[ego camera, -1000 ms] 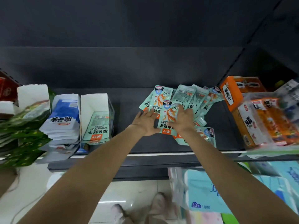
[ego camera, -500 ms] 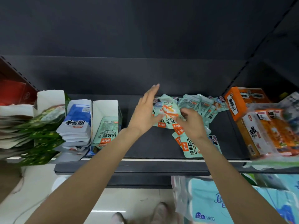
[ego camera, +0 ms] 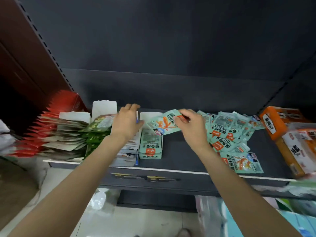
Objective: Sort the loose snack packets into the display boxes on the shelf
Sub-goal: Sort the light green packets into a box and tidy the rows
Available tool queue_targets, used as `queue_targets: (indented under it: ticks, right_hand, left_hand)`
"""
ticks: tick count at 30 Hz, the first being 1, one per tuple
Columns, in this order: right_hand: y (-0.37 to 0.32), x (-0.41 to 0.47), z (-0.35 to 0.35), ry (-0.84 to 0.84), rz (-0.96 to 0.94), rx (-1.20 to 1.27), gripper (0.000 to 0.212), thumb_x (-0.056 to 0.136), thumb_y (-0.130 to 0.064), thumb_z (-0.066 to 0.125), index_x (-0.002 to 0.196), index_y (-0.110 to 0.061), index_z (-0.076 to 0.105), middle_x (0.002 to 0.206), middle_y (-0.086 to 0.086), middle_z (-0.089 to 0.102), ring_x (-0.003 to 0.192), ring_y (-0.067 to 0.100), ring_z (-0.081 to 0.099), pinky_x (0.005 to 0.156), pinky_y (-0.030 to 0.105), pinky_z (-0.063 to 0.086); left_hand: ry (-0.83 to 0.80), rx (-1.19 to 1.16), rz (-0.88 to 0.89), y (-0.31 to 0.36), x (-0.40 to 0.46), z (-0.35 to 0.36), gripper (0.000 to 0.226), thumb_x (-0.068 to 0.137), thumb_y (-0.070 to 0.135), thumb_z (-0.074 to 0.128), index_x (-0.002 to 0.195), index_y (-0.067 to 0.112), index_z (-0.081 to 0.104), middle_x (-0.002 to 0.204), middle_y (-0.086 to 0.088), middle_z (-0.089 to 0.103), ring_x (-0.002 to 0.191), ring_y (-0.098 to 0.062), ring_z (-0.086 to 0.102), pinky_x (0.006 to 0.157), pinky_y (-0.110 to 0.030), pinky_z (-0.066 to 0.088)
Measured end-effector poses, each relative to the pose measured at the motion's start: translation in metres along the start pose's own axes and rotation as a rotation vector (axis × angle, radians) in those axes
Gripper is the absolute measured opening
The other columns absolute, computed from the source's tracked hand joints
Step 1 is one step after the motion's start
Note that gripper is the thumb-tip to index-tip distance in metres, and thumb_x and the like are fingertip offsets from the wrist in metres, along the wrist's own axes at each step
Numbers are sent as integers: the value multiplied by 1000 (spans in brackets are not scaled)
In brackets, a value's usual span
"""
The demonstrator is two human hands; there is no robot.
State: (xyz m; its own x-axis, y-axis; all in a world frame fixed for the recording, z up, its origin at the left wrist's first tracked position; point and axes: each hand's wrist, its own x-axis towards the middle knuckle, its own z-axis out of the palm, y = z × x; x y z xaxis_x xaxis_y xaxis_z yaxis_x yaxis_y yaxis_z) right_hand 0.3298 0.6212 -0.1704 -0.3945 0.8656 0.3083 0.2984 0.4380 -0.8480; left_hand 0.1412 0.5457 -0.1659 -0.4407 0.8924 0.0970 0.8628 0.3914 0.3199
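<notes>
My right hand (ego camera: 189, 126) pinches a mint-green snack packet (ego camera: 163, 123) and holds it tilted over the back of the mint-green display box (ego camera: 150, 147). My left hand (ego camera: 127, 122) rests on the packets in the blue display box just left of that, thumb near the green box's white rear flap (ego camera: 150, 117). A loose pile of mint-green packets (ego camera: 229, 132) lies on the dark shelf (ego camera: 179, 151) to the right, with one packet (ego camera: 242, 164) near the front edge.
Left of my hands stand boxes of green packets (ego camera: 97, 132), grey packets (ego camera: 66, 137) and red packets (ego camera: 51, 117). Orange boxes (ego camera: 277, 124) fill the shelf's right end. The shelf's front lip (ego camera: 171, 170) runs below; tissue packs sit lower right.
My right hand lifted one mint-green packet from the pile and carried it left to the green box. My left hand moved left onto the blue box. The view shifted left.
</notes>
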Motion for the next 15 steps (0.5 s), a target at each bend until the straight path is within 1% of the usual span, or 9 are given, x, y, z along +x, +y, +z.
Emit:
queue_targets:
  ticks: [2, 4, 6, 8, 10, 12, 13, 14, 15]
  right_hand:
    - [-6, -3, 20, -9, -139, -212, 14, 84, -6, 64, 95, -8, 72, 86, 3, 62, 76, 16, 59, 67, 26, 45]
    - [-14, -8, 39, -62, -281, -394, 19, 85, -7, 63, 101, -12, 72, 93, 4, 63, 82, 20, 61, 66, 31, 50]
    - [-19, -14, 57, -225, -350, -630, 24, 86, -8, 60, 105, -17, 70, 99, 3, 60, 92, 22, 59, 68, 34, 52]
    - [-17, -19, 71, -473, -307, -871, 24, 92, -14, 54, 112, -18, 66, 107, 4, 58, 100, 23, 57, 73, 34, 49]
    - [-10, -21, 79, -698, -115, -860, 25, 93, -25, 55, 114, -15, 64, 113, 6, 57, 104, 26, 57, 76, 35, 48]
    - [-1, -24, 78, -852, 89, -663, 35, 90, -32, 60, 120, -13, 62, 119, 7, 59, 109, 26, 56, 83, 34, 47]
    - [2, -25, 74, -853, 113, -567, 38, 90, -32, 61, 123, -13, 61, 123, 5, 60, 113, 23, 55, 89, 33, 46]
    - [3, -26, 67, -792, 104, -490, 37, 90, -28, 61, 124, -14, 60, 125, 3, 60, 115, 20, 55, 95, 31, 45]
    - [5, -25, 59, -676, 84, -408, 34, 91, -23, 60, 123, -14, 61, 125, 2, 60, 114, 16, 55, 97, 28, 44]
  left_hand:
    - [-131, 85, 12, -14, -5, -6, 32, 89, 27, 59, 119, 15, 59, 123, -10, 56, 111, -31, 53, 89, -39, 46]
    - [-251, 112, 35, -23, -12, -9, 28, 92, 30, 55, 117, 19, 63, 121, -10, 60, 109, -30, 55, 87, -35, 46]
    - [-265, 127, 80, -26, -15, -9, 29, 93, 31, 53, 118, 21, 62, 121, -9, 60, 110, -29, 55, 88, -34, 46]
    - [-239, 156, 108, -27, -16, -7, 30, 94, 31, 50, 119, 20, 62, 120, -9, 60, 110, -28, 55, 86, -34, 45]
    - [-222, 194, 120, -26, -16, -5, 30, 94, 30, 47, 118, 18, 61, 119, -9, 60, 109, -28, 55, 85, -34, 45]
    - [-197, 203, 136, -24, -16, -4, 29, 95, 27, 46, 117, 14, 60, 119, -10, 58, 107, -29, 55, 85, -36, 47]
    - [-178, 196, 147, -22, -17, -3, 30, 94, 26, 46, 117, 13, 60, 119, -10, 57, 107, -29, 55, 85, -37, 48]
    - [-154, 186, 162, -18, -18, -2, 31, 94, 25, 45, 119, 13, 59, 121, -9, 57, 108, -28, 54, 86, -38, 48]
    - [-127, 176, 183, -13, -19, -1, 32, 95, 25, 44, 121, 13, 58, 122, -8, 56, 109, -28, 54, 86, -38, 47]
